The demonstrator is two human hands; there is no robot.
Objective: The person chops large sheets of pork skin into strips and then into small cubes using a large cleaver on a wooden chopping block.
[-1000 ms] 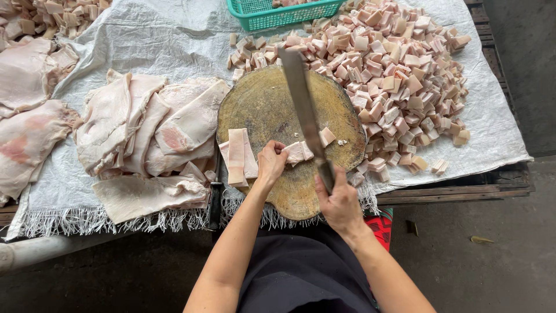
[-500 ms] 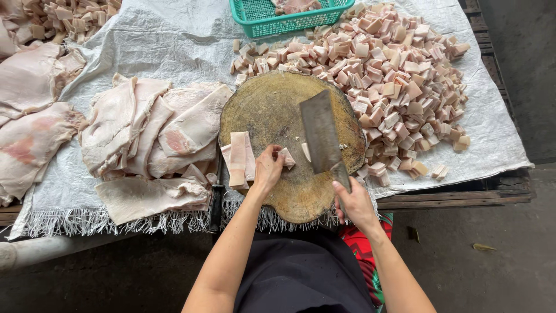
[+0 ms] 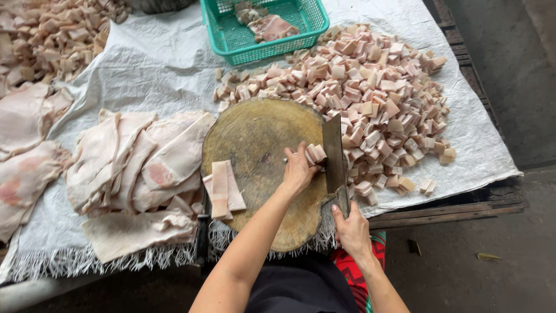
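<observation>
A round wooden chopping block [image 3: 255,139] lies on a white sheet. My right hand [image 3: 350,229] grips the handle of a broad cleaver [image 3: 333,152], whose blade stands near the block's right edge. My left hand [image 3: 298,168] presses a few cut pork pieces [image 3: 316,153] against the blade's left face. Long pork strips [image 3: 223,188] lie on the block's left edge.
A big heap of diced pork [image 3: 370,98] spreads right of the block. Large pork skin slabs [image 3: 136,159] are stacked at the left, more cubes [image 3: 52,29] at the top left. A green plastic basket [image 3: 260,26] with some meat sits at the back. The table edge [image 3: 446,211] runs along the right front.
The cleaver came down from a raised slant and shifted right to the block's edge. My left hand moved right with the cut pieces, pushing them against the blade.
</observation>
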